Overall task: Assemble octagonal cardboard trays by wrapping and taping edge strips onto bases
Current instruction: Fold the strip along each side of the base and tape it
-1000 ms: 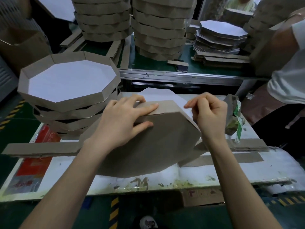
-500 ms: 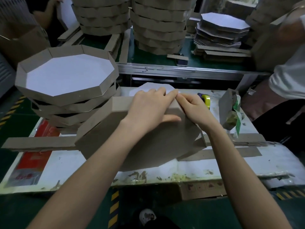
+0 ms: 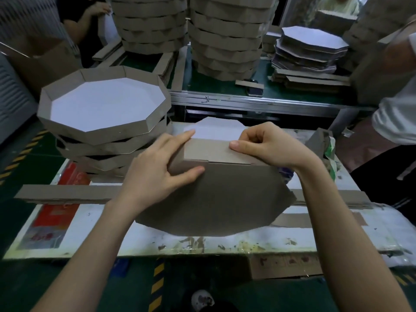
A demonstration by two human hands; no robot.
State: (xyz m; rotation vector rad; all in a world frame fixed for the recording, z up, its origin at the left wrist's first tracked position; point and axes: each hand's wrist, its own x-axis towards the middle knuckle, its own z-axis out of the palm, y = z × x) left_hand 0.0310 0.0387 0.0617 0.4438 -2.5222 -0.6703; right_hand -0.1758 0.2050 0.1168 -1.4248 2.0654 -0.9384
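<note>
A brown octagonal tray (image 3: 216,199) stands tilted on the white work table (image 3: 202,243), its underside facing me. My left hand (image 3: 157,174) grips its upper left corner, fingers over the edge strip (image 3: 211,152) and thumb on the base. My right hand (image 3: 267,145) presses the strip's top edge at the right with thumb and curled fingers. A seam in the strip shows between my hands. A white octagonal base (image 3: 216,129) lies flat just behind the tray.
A stack of finished trays (image 3: 105,113) stands at the left. Loose cardboard strips (image 3: 65,193) lie across the table. Tall tray stacks (image 3: 225,37) and white bases (image 3: 313,43) fill the green bench behind. Another person (image 3: 396,122) stands at the right, beside crumpled tape scraps (image 3: 324,145).
My hands have moved apart along the top strip: the left slid back to the upper left corner, the right shifted right. The tray has turned, bringing a taped seam to the top.
</note>
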